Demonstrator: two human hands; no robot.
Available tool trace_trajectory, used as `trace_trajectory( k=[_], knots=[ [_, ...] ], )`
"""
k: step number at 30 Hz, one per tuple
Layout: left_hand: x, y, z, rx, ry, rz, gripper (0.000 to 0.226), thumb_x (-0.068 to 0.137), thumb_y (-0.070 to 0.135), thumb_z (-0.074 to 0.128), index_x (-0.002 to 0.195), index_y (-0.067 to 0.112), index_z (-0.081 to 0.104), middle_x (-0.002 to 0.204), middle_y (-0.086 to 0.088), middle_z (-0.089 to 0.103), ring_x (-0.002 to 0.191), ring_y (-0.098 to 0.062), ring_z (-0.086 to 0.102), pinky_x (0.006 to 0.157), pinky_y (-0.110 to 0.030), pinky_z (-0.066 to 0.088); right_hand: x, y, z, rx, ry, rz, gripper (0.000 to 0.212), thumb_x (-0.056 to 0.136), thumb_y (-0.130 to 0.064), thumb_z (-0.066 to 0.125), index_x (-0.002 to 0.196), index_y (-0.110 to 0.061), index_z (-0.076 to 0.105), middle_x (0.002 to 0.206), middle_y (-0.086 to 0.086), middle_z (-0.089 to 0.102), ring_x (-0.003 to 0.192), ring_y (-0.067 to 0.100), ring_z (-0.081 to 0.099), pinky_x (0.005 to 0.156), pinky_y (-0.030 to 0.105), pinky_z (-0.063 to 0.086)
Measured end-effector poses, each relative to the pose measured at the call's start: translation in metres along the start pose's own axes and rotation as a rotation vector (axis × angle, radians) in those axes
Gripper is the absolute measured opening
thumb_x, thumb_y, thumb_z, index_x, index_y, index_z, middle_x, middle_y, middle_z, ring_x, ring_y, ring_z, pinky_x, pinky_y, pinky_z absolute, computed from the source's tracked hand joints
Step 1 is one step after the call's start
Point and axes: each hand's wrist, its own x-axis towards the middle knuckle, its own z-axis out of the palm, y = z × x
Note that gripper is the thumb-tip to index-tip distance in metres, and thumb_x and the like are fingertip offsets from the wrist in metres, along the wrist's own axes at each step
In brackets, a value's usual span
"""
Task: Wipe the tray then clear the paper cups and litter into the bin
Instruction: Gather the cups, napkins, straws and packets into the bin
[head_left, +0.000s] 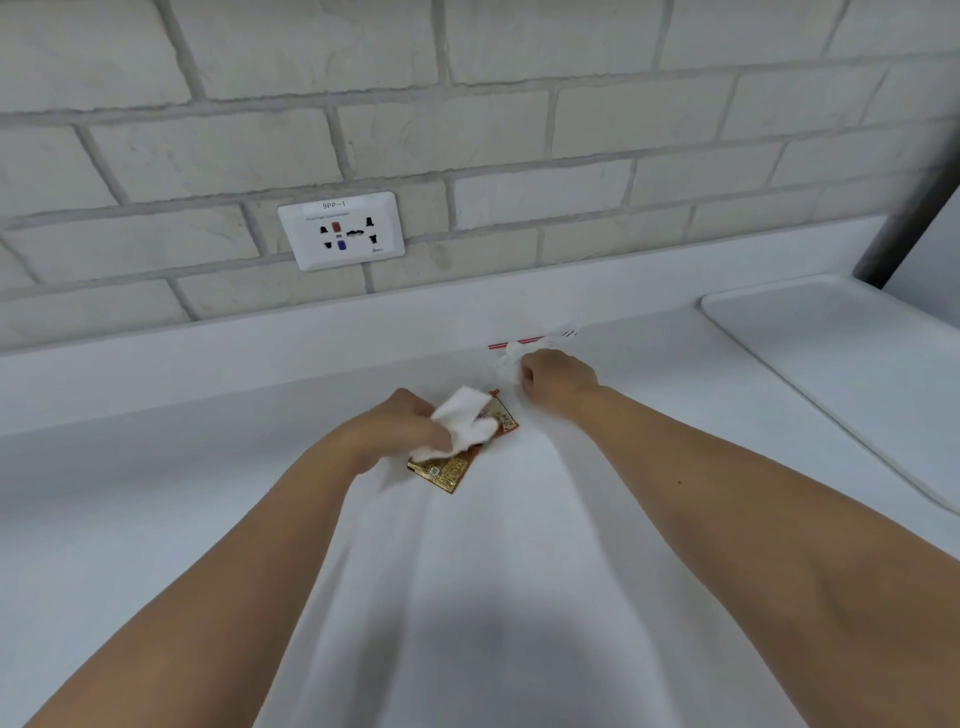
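Note:
My left hand grips a crumpled white tissue over a gold and red snack wrapper that lies flat on the white counter. Just behind and to the right, my right hand is curled around a small white crumpled paper. A thin red-striped strip of litter lies by the counter's back edge, just beyond that hand. The white tray sits at the right side of the counter, apart from both hands. No paper cups or bin are in view.
A white brick wall rises behind the counter's low upstand, with a white power socket plate on it. A dark vertical edge stands at the far right behind the tray.

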Motion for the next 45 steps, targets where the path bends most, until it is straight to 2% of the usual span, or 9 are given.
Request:
trace_trajectory(
  k=[3,5,9,12,14,24,31,39,45],
  knots=[
    [0.0,-0.001,0.015,0.337,0.044,-0.044,0.017,0.072,0.017,0.065,0.063,0.019,0.051,0.083,-0.004,0.043,0.078,-0.021,0.044,0.059,-0.024,0.036,-0.008,0.004,-0.003,0.035,0.067,-0.012,0.024,0.095,-0.01,0.035,0.109,-0.006,0.054,0.113,0.011,0.051,0.1,0.029,0.053,0.071,0.029,0.035],
    [0.0,0.001,0.025,0.432,0.122,-0.028,0.01,0.079,0.014,0.059,0.072,0.014,0.053,0.091,-0.006,0.044,0.081,-0.02,0.046,0.069,-0.027,0.044,-0.015,0.007,-0.013,0.073,0.097,-0.02,0.019,0.096,-0.015,0.035,0.101,-0.009,0.052,0.107,0.012,0.046,0.093,0.027,0.051,0.071,0.03,0.034],
    [-0.005,0.001,0.031,0.324,0.123,-0.027,0.03,0.083,0.015,0.059,0.112,0.009,0.057,0.096,-0.004,0.054,0.089,-0.02,0.052,0.059,-0.02,0.04,-0.035,0.018,-0.031,0.132,0.124,0.003,0.012,0.094,-0.018,0.039,0.094,-0.013,0.049,0.099,0.007,0.04,0.085,0.021,0.043,0.069,0.029,0.033],
    [-0.011,0.001,0.035,0.319,0.143,0.024,0.004,0.086,0.012,0.054,0.088,0.008,0.052,0.084,-0.004,0.051,0.086,-0.021,0.049,0.055,-0.018,0.034,-0.054,0.027,-0.041,0.141,0.132,0.016,0.012,0.093,-0.017,0.041,0.089,-0.012,0.05,0.099,0.007,0.042,0.087,0.023,0.045,0.069,0.029,0.032],
    [-0.018,0.004,0.037,0.307,0.147,0.041,0.014,0.088,0.009,0.05,0.075,0.012,0.043,0.073,0.001,0.043,0.082,-0.02,0.048,0.054,-0.017,0.033,-0.068,0.033,-0.047,0.158,0.135,0.038,0.016,0.092,-0.016,0.043,0.077,-0.01,0.047,0.095,0.006,0.044,0.084,0.022,0.045,0.069,0.029,0.034],
    [-0.047,0.057,0.059,0.148,-0.001,0.226,0.018,0.086,0.005,0.042,0.098,0.007,0.054,0.069,-0.005,0.05,0.05,-0.016,0.042,0.044,-0.022,0.03,-0.153,0.056,-0.079,0.311,-0.005,0.154,0.031,0.088,-0.017,0.048,0.058,-0.012,0.038,0.064,0.005,0.045,0.054,0.018,0.04,0.051,0.026,0.03],
    [-0.074,0.096,0.121,0.092,-0.149,0.336,0.026,0.088,0.005,0.038,0.114,0.008,0.039,0.075,-0.007,0.041,0.058,-0.016,0.031,0.047,-0.025,0.022,-0.236,0.092,-0.093,0.328,-0.064,0.277,0.021,0.086,-0.019,0.048,0.067,-0.011,0.042,0.073,0.01,0.046,0.067,0.022,0.04,0.053,0.026,0.028],
    [-0.124,0.149,0.205,0.134,-0.285,0.453,0.03,0.089,0.012,0.037,0.119,0.012,0.036,0.076,-0.005,0.042,0.059,-0.016,0.031,0.048,-0.026,0.024,-0.339,0.145,-0.108,0.298,-0.06,0.422,0.024,0.086,-0.02,0.048,0.064,-0.014,0.04,0.055,0.001,0.041,0.036,0.011,0.026,0.035,0.015,0.021],
    [-0.171,0.184,0.283,0.178,-0.401,0.501,0.018,0.082,0.009,0.039,0.1,0.008,0.043,0.073,-0.005,0.039,0.056,-0.016,0.029,0.045,-0.024,0.023,-0.406,0.204,-0.103,0.37,-0.045,0.471,0.034,0.082,-0.019,0.052,0.056,-0.017,0.03,0.057,-0.001,0.03,0.053,0.015,0.025,0.054,0.027,0.024]
  ],
)
